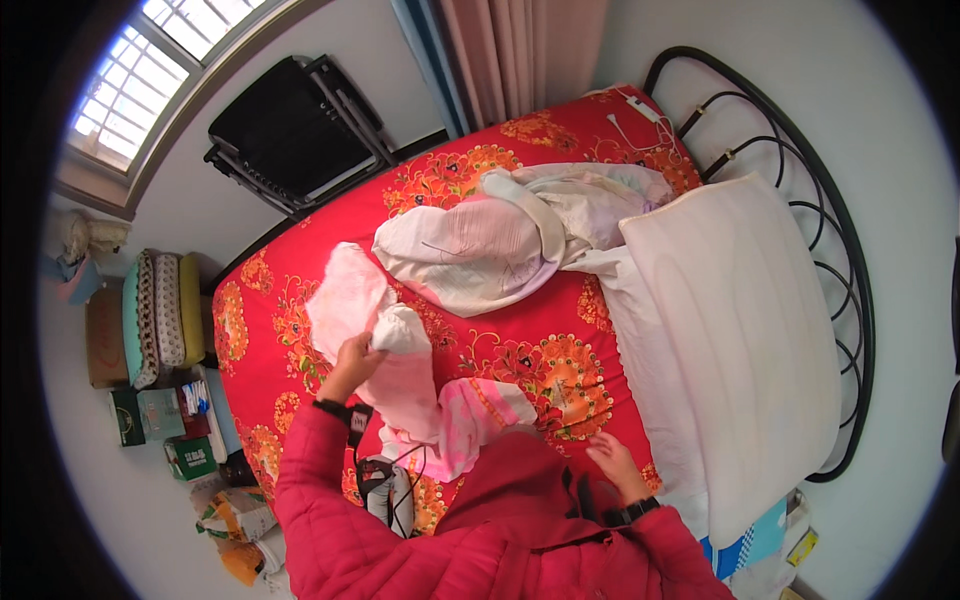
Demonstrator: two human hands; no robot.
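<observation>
My left hand [354, 366] is closed on the edge of a pale pink, fluffy cloth [405, 385], possibly a garment, that lies across the red flowered bedsheet [560, 375]. A brighter pink patterned part [470, 420] of cloth bunches up close to my body. Over the sheet at the right, my right hand [616, 464] holds nothing, its fingers loosely apart. Beyond both hands lies a crumpled whitish cloth [470, 250] with pink and lilac tints. A grey item with black cords [385, 490] sits below my left wrist, partly hidden by my sleeve.
A white pillow [735, 350] rests at the bed's right side by the black metal headboard [865, 300]. At the far corner lies a white power strip [640, 105]. A folded black chair [295, 130] leans by the wall. Boxes [190, 457] and cushions [165, 310] are stacked at left.
</observation>
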